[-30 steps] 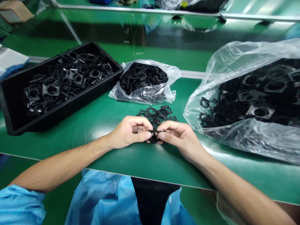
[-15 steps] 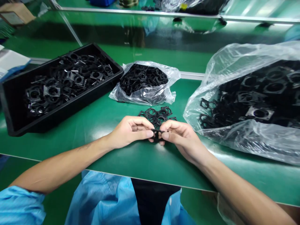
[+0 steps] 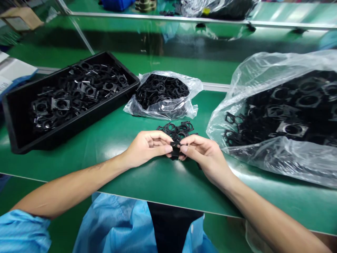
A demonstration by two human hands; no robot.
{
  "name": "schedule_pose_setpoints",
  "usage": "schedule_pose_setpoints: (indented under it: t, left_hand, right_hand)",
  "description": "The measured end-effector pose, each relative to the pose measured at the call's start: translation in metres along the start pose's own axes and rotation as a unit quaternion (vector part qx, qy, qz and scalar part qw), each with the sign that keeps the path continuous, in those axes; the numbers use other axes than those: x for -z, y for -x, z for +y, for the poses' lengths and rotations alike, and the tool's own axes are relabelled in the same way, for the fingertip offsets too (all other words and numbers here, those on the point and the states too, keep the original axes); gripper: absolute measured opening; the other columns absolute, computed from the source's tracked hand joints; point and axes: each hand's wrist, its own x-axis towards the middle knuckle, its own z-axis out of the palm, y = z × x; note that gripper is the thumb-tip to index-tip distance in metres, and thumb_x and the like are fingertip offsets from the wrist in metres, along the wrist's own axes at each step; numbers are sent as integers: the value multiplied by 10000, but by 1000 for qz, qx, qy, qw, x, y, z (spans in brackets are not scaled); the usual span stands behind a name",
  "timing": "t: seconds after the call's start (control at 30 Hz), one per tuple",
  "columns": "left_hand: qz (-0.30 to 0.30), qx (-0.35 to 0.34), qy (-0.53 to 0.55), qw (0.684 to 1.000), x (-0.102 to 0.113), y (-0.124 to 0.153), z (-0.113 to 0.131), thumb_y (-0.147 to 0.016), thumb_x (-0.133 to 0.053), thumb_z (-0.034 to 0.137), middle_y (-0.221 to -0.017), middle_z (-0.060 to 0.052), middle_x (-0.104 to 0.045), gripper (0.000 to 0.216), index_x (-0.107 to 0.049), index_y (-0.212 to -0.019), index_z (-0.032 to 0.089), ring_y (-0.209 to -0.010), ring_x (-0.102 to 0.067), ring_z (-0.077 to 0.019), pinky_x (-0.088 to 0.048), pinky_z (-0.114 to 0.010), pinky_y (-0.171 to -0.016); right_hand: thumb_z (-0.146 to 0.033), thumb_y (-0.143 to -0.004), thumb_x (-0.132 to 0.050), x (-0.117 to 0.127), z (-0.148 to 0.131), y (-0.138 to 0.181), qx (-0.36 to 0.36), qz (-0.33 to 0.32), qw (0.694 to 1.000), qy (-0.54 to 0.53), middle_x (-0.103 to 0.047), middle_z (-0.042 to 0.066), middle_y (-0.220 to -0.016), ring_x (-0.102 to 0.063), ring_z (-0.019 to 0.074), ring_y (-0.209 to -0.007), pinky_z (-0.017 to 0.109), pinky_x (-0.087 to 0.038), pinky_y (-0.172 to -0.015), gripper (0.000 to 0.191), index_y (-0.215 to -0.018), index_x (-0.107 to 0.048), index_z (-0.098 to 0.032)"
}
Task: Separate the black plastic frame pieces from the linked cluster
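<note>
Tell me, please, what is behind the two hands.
Behind the left hand and right hand lies a pile of black rings, then a clear bag of black pieces. The hands hide the pile's near side.

The bare left forearm [image 3: 86, 179] and right forearm [image 3: 263, 203] slant inward from either side, with the left hand [image 3: 144, 147] and right hand [image 3: 206, 151] close together in front, thumbs [image 3: 159, 151] and forefingers [image 3: 159, 136] pinching, the remaining fingers [image 3: 156, 143] curled.

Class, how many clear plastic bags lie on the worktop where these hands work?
2: the smaller bag, centre, beside the black tray; the larger bag, right. Others could be hidden.
</note>
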Motion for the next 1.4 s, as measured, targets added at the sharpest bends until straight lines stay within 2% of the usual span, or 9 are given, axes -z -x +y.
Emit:
schedule_pose_setpoints:
  t: [0.23, 0.47, 0.67, 0.97, 1.13, 1.3, 1.4]
  left_hand:
    - [25, -1, -16, 1000, 0, -1, -1, -662, -903, 305, -697, -19, -733, 296, -711, -784, 116, -632, -708, -143, -594, -242, -646]
    - [-18, 7, 23, 1000, 2, -2, 1, -811, -789, 432, -678, -42, -703, 344, -721, -784, 97, -618, -682, -143, -590, -266, -645]
    - [-45, 35, 38, 998, 4, -1, 1, -777, -828, 402, -655, -57, -716, 337, -712, -746, 88, -596, -683, -147, -577, -262, -629]
    - [-49, 40, 38, 997, 4, -1, 2, -732, -862, 405, -620, -55, -720, 346, -722, -738, 88, -574, -680, -141, -552, -241, -614]
    - [-31, 18, 10, 999, 4, -1, 1, -735, -859, 383, -656, -51, -729, 315, -735, -792, 100, -599, -695, -152, -577, -260, -632]
    - [-13, -42, -25, 999, 1, 2, 1, -777, -820, 381, -729, -59, -748, 289, -743, -842, 111, -664, -719, -166, -601, -264, -661]
    - [0, -43, -56, 998, 0, 4, -1, -738, -848, 354, -759, -52, -757, 286, -731, -851, 119, -693, -733, -167, -607, -251, -679]
  right_hand:
    - [-474, -659, -888, -3, -3, 0, 9, 14, 1000, 15, -674, -3, -669, -604, 109, -581, 249, -536, -611, 374, -773, -699, -172]
    - [-472, -679, -881, -3, -2, 2, 10, 0, 1000, 17, -682, 6, -706, -608, 117, -611, 258, -532, -620, 370, -805, -706, -171]
    - [-460, -685, -880, -2, -1, 1, 5, -13, 1000, 14, -678, 5, -700, -610, 118, -608, 259, -535, -619, 356, -795, -705, -170]
    - [-473, -674, -881, -1, -1, 3, 4, -5, 1000, 25, -677, 10, -688, -613, 123, -595, 267, -538, -609, 370, -777, -700, -168]
    - [-478, -684, -871, -1, -2, 3, 22, 11, 999, 40, -650, -3, -666, -599, 113, -579, 253, -528, -591, 366, -757, -687, -170]
    - [-495, -695, -857, -1, -3, 3, 33, 25, 997, 58, -633, -4, -661, -600, 119, -577, 256, -527, -584, 379, -748, -670, -170]
    - [-484, -707, -851, -1, -1, 2, 45, 27, 997, 60, -619, -14, -648, -590, 112, -563, 251, -519, -580, 369, -741, -659, -171]
